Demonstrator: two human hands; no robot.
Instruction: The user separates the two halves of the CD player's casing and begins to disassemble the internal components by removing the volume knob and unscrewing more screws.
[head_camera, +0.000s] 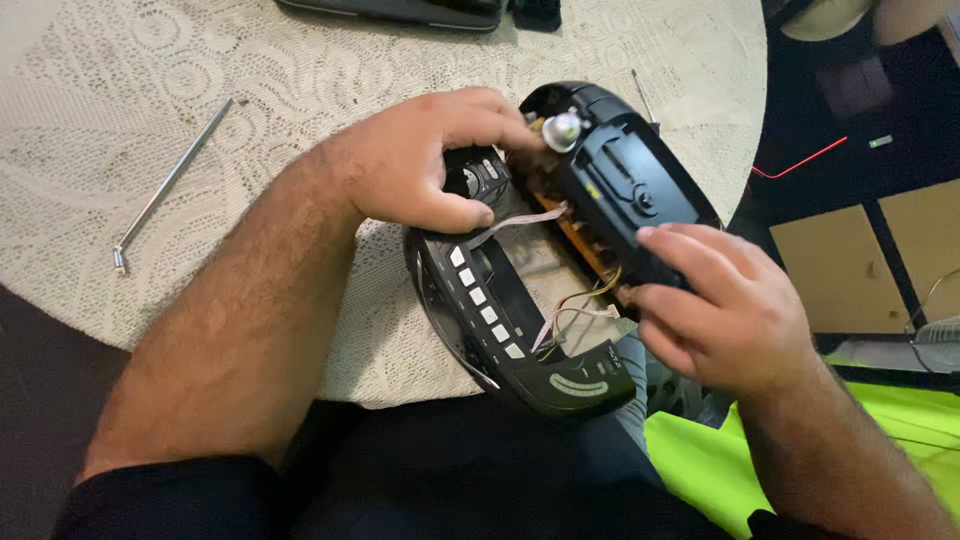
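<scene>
— What's under you?
— A lace cloth (120, 90) on a round table (40, 340); an antenna (170, 180) lies left.
— The radio (560, 290)?
— At the table's edge. My left hand (420, 160) grips its front shell, my right hand (725, 310) the back; the wiring inside is mostly hidden.

open tablecloth (150, 90) left, antenna rod (170, 180) across

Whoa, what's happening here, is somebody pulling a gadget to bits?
A person has a black portable stereo opened up at the edge of a lace-covered round table. The left hand grips the front shell by its buttons; the right hand holds the rear half, wires showing between. A metal antenna rod lies apart.
</scene>
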